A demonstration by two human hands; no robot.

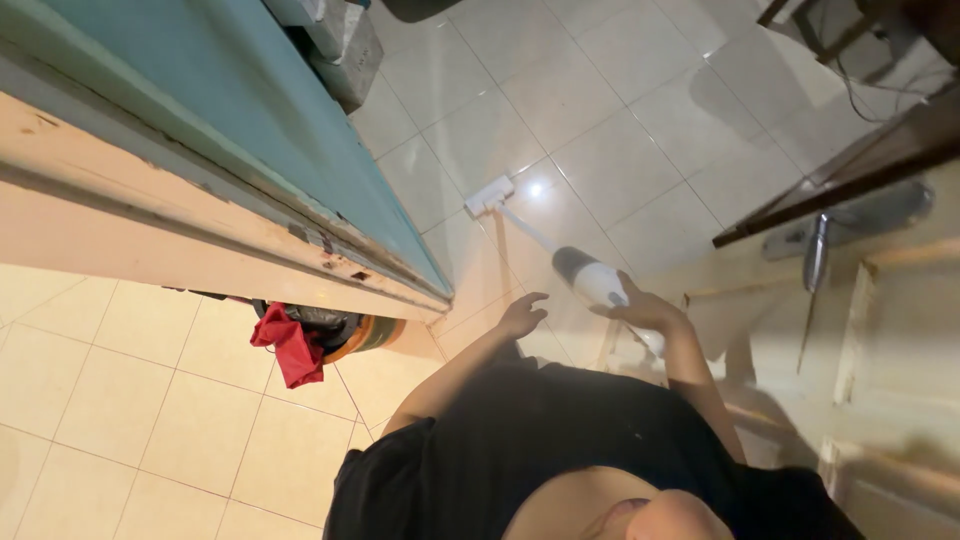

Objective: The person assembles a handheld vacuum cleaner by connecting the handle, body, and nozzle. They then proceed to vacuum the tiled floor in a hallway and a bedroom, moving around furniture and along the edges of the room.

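A white stick vacuum cleaner [590,275] stands on the pale tiled floor, its flat head [489,195] far out in front and its thin tube slanting back to a grey-and-white body. My right hand [645,308] grips the vacuum's body near its handle. My left hand [522,315] hovers just left of it, fingers spread, holding nothing. My black shirt fills the bottom of the view.
A teal door [240,120] with a worn wooden frame [150,230] runs along the left. A bin with a black bag and a red cloth [290,345] sits by the frame. A dark wooden table edge [850,170] and a fan stand are at right.
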